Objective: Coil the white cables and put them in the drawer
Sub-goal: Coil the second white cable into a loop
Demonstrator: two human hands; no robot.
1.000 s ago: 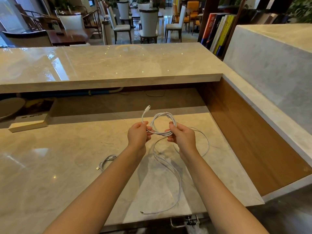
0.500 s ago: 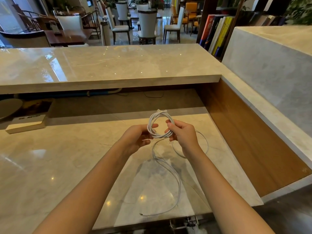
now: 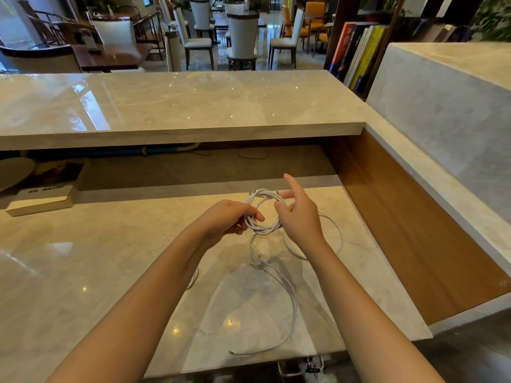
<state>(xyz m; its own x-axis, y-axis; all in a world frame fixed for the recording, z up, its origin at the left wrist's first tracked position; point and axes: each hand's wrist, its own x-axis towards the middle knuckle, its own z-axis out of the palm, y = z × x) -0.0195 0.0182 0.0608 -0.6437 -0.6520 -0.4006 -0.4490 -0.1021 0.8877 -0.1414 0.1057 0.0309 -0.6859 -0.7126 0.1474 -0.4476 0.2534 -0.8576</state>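
A white cable is partly wound into a small coil held above the marble desk. My left hand grips the coil at its left side. My right hand is at the coil's right side with fingers spread, forefinger pointing up; its grip on the cable is hidden. The loose rest of the cable trails in loops over the desk to a plug near the front edge. A second white cable peeks out beside my left forearm. No drawer is visible.
A raised marble counter runs across the back, with a wood-lined wall on the right. A book and a round grey plate sit at the far left under the counter. A metal handle shows below the desk's front edge.
The cable's free plug end has been wound into the coil. My right hand has opened its fingers and shifted to the coil's right. The coil has grown tighter.
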